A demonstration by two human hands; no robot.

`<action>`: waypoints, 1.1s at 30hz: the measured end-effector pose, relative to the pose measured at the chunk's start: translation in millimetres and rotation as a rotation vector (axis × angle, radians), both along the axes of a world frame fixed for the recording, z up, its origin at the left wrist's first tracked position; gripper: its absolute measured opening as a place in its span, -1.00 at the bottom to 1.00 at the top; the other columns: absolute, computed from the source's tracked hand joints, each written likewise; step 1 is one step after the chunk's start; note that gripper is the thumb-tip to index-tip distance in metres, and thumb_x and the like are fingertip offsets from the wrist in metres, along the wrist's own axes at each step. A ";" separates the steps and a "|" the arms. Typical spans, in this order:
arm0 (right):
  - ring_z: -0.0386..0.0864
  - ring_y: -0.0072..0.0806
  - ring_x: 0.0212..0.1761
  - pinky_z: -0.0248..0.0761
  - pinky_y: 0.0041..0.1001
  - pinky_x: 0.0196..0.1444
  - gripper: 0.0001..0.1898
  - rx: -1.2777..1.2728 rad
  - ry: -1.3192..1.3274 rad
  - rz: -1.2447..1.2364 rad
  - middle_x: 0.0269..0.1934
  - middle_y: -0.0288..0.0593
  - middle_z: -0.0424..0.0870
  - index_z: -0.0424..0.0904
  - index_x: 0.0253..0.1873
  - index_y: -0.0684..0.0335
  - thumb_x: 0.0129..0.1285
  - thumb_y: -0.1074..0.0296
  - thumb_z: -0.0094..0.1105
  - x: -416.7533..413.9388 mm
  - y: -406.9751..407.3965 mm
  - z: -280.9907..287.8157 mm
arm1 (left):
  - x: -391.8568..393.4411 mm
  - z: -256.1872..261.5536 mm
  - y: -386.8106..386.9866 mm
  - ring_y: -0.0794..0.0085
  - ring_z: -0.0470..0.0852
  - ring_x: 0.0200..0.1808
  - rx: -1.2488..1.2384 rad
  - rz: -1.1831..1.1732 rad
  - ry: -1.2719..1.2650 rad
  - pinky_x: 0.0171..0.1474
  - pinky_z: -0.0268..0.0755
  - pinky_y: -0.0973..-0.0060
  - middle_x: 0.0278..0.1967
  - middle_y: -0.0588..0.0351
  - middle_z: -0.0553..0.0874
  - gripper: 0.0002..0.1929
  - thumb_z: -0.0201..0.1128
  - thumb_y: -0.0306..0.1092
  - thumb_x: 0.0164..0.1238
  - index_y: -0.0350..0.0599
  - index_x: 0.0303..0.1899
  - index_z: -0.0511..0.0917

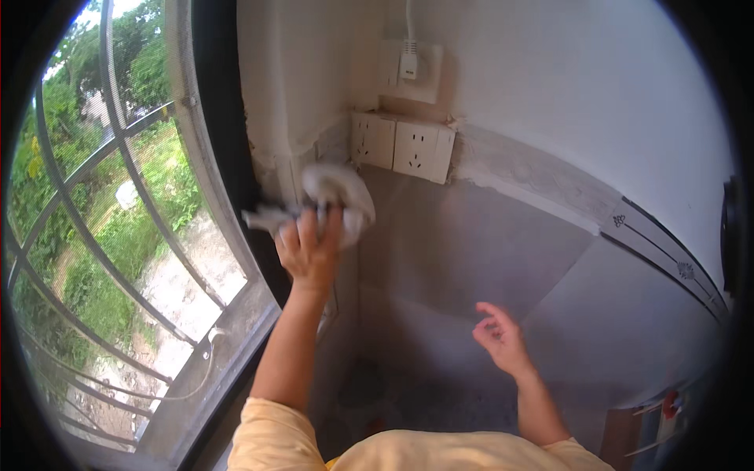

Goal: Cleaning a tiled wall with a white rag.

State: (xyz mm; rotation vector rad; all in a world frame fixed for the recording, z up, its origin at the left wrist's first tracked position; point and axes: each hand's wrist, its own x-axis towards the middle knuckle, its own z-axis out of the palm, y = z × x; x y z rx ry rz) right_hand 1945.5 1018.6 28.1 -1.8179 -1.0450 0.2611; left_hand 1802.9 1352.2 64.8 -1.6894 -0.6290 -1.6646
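Note:
A crumpled pale cloth (347,182) is gripped in my left hand (309,253), raised toward the corner beside the dark window frame. Motion blurs the cloth, so whether it touches the wall is hard to tell. My right hand (500,344) is held low in front of the grey tiled wall (471,247), its fingers partly curled and apart, with nothing in them. Just above and right of the cloth, two white wall sockets (400,144) sit side by side.
On my left is a window with metal bars (121,138) and a black frame (218,106). A plug (408,62) with a white cable sits in an upper socket. A patterned border tile (665,253) runs along the right wall. Low at right stands a rack-like object (648,424).

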 end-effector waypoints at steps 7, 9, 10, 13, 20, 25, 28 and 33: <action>0.63 -0.48 -0.13 0.54 -0.52 -0.18 -0.56 -0.164 -0.019 0.108 0.17 -0.10 0.55 0.53 0.21 0.22 0.21 0.43 0.33 19.1 -13.0 -17.6 | -0.7 -101.9 -48.6 0.15 0.56 -0.12 -0.658 -0.103 0.310 -0.12 0.48 0.20 -0.12 0.08 0.58 -0.69 0.38 -0.31 -0.14 0.15 -0.22 0.68; 0.63 -0.49 -0.15 0.52 -0.53 -0.18 -0.59 -0.103 0.034 0.061 0.12 -0.12 0.59 0.56 0.18 0.25 0.22 0.45 0.31 34.1 -25.0 -15.4 | 6.1 -91.1 -61.5 0.11 0.58 -0.09 -0.777 -0.229 0.157 -0.10 0.49 0.18 -0.11 0.05 0.58 -0.58 0.37 -0.37 -0.21 0.12 -0.14 0.68; 0.63 -0.50 -0.16 0.51 -0.54 -0.18 -0.61 -0.067 0.058 0.030 0.10 -0.13 0.60 0.57 0.16 0.26 0.22 0.46 0.30 43.2 -29.8 -12.8 | 9.9 -78.3 -67.9 0.09 0.58 -0.08 -0.857 -0.288 0.100 -0.09 0.49 0.17 -0.10 0.04 0.59 -0.53 0.37 -0.39 -0.24 0.11 -0.10 0.67; 0.62 -0.55 -0.18 0.48 -0.57 -0.17 -0.69 0.085 0.016 -0.040 -0.02 -0.18 0.66 0.60 0.09 0.32 0.23 0.51 0.27 71.7 -43.2 -1.1 | 38.1 -9.5 -63.4 0.04 0.59 -0.04 -0.616 -0.323 -0.123 -0.06 0.51 0.16 -0.08 0.03 0.60 -0.45 0.39 -0.41 -0.27 0.07 -0.02 0.65; 0.64 -0.54 -0.18 0.49 -0.56 -0.13 -0.75 0.200 -0.053 -0.156 -0.06 -0.17 0.67 0.59 0.06 0.36 0.29 0.52 0.20 126.0 -80.5 24.6 | 100.5 110.3 -25.8 0.10 0.62 0.03 -0.767 -0.204 -0.162 -0.13 0.57 0.14 0.08 0.11 0.57 -0.36 0.37 -0.30 -0.05 0.06 0.21 0.47; 0.64 -0.54 -0.20 0.47 -0.58 -0.17 -0.76 0.165 0.086 -0.252 -0.08 -0.19 0.68 0.56 0.08 0.36 0.35 0.49 0.15 133.3 -102.4 28.6 | 90.0 42.8 -26.5 0.06 0.62 0.04 -1.029 -0.245 -0.086 -0.15 0.58 0.08 0.07 0.10 0.55 -0.41 0.38 -0.22 -0.04 0.04 0.15 0.49; 0.63 -0.55 -0.21 0.46 -0.59 -0.20 -0.77 0.233 0.044 -0.192 -0.08 -0.18 0.68 0.56 0.08 0.35 0.37 0.49 0.11 133.0 -103.2 37.1 | 78.3 12.7 -43.8 0.05 0.64 0.00 -1.179 -0.193 0.032 -0.16 0.57 0.08 0.05 0.06 0.54 -0.41 0.39 -0.20 -0.10 0.04 0.11 0.50; 0.62 -0.56 -0.22 0.45 -0.60 -0.22 -0.77 0.334 -0.038 -0.171 -0.10 -0.17 0.68 0.56 0.08 0.37 0.36 0.50 0.12 137.7 -86.9 56.7 | 78.1 65.6 -50.8 0.08 0.64 -0.08 -0.683 -0.300 -0.250 -0.21 0.59 0.12 -0.05 0.06 0.55 -0.45 0.37 -0.27 -0.08 0.05 0.09 0.51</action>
